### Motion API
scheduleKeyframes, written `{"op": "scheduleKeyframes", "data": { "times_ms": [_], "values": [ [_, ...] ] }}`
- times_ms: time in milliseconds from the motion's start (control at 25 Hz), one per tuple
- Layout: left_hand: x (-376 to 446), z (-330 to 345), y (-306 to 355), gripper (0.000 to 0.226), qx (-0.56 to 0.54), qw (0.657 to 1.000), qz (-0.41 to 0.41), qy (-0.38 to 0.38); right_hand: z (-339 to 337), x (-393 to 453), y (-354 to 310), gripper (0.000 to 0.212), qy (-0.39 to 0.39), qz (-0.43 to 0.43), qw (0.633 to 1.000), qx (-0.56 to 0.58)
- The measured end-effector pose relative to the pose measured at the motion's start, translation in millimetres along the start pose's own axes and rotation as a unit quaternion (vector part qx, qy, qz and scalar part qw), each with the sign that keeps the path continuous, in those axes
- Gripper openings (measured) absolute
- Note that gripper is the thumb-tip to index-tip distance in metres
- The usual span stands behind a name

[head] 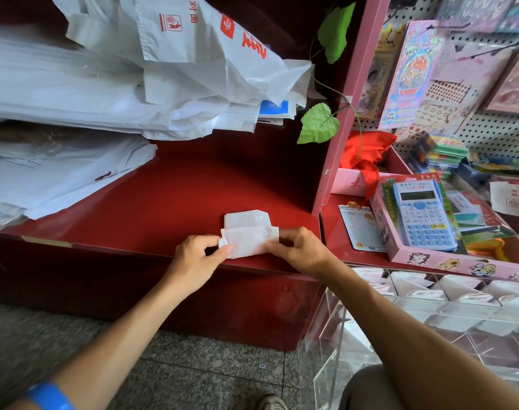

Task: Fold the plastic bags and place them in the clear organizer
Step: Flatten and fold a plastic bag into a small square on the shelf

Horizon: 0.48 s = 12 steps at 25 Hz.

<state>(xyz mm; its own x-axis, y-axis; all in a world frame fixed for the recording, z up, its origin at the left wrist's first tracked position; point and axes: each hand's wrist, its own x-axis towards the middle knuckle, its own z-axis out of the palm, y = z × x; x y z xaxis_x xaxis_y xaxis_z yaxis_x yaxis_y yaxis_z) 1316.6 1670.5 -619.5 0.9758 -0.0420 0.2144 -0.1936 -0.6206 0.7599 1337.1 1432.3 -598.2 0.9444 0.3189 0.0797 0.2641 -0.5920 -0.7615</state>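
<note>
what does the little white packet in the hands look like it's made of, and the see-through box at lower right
The folded bag, pinched by the left hand and right hand, looks like thin matte white plastic film: it creases softly and is faintly translucent. The clear organizer looks like rigid glossy acrylic, though possibly another clear plastic: straight transparent dividers with bright edge glints.

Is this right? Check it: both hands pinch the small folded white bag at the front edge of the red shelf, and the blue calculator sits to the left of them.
One thing is wrong. In the head view the blue calculator sits to the right of the hands, not the left. The left hand and right hand do pinch the small folded white bag at the front edge of the red shelf.
</note>
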Motion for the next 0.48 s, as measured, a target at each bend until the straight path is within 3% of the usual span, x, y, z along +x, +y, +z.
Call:
{"op": "scheduleKeyframes", "data": {
  "times_ms": [80, 160, 280, 480],
  "values": [
    [0.0, 0.4, 5.5, 0.036, -0.035, 0.998, -0.042, 0.021, 2.0, 2.0, 0.0, 0.023, 0.029, 0.024, 0.999, 0.01],
    [-1.4, 0.3, 14.2, 0.04, -0.045, 0.995, -0.08, 0.031, 4.6, 5.3, -4.0, 0.014, 0.051, 0.047, 0.998, 0.005],
    [-0.8, 1.7, 21.1, 0.049, -0.018, 0.995, -0.091, 0.029, 7.3, 10.9, -7.1, 0.035, 0.063, 0.087, 0.994, -0.019],
    [2.0, 5.9, 21.4, 0.013, 0.037, 0.997, -0.06, 0.017, 10.5, 8.6, -4.3, 0.051, 0.059, 0.02, 0.987, -0.151]
  ]
}}
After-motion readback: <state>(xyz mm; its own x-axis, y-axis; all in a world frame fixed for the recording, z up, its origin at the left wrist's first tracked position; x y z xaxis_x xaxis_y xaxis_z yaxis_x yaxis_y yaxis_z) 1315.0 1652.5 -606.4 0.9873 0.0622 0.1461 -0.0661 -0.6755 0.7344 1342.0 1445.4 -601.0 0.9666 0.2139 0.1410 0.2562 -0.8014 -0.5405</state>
